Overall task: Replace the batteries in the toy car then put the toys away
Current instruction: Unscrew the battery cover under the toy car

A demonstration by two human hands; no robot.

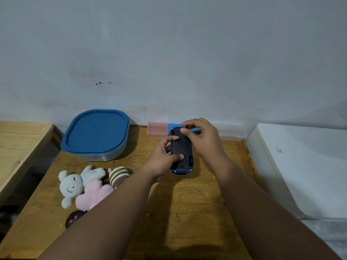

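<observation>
Head view, blue toy car [181, 151] upside down, black underside, perhaps a red switch.

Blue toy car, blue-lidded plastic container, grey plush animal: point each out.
Blue toy car [181, 147], head view, black underside.
Blue-lidded plastic container [95, 132], head view, lid centre.
Grey plush animal [70, 187], head view, face.

Upturned toy car [181, 149]: far end covered by the right hand [202, 137], left flank by the left hand [161, 160]. The blue box [173, 126] behind is mostly hidden. The left forearm partly covers the black remote [72, 218] and pink plush [93, 194]. The right edge crops the white unit [300, 166].
</observation>
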